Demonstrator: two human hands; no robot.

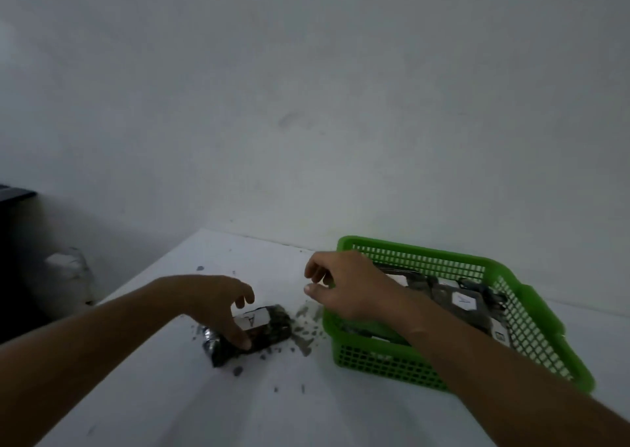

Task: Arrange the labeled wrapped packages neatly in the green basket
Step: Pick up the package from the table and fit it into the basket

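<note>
A dark wrapped package (269, 330) with a white label marked "A" lies on the white table, left of the green basket (381, 358). My left hand (221, 307) reaches over it, thumb touching its near side and fingers spread above the label. My right hand (344, 286) hovers over the basket's left rim, fingers loosely curled and holding nothing. Inside the basket lie several dark wrapped packages (453, 296) with white labels, partly hidden behind my right forearm.
Dark flecks and smudges (303, 341) dot the white table (191, 405) between the package and the basket. A white wall rises just behind. The table's left edge drops to a dim floor with a pale bag (68, 266) and dark furniture (13, 198).
</note>
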